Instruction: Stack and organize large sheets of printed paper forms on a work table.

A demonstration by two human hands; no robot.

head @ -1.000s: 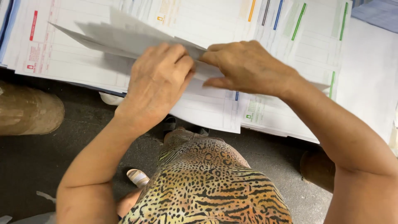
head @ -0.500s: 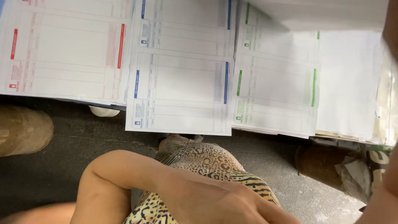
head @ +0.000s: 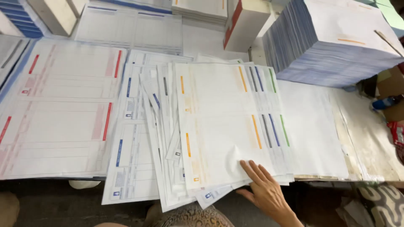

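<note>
My right hand (head: 264, 188) rests at the lower edge of a fanned pile of printed form sheets (head: 219, 122) near the table's front. Its fingers lie on the top sheet, which has orange bars, and the thumb sits under the overhanging edge. Sheets with grey, blue and green bars peek out to the right of it. More sheets with blue bars (head: 130, 143) spread out to the left and hang over the table edge. My left hand is out of view.
A pile of forms with red bars (head: 63, 109) lies at the left. Blank white sheets (head: 313, 126) lie to the right. A tall paper stack (head: 336, 38) and a white box with a red side (head: 244, 21) stand at the back.
The view has swung up over the table. The left arm that crossed the bottom has gone from view. The sheets now lie fanned out, with my right hand at their lower edge.
</note>
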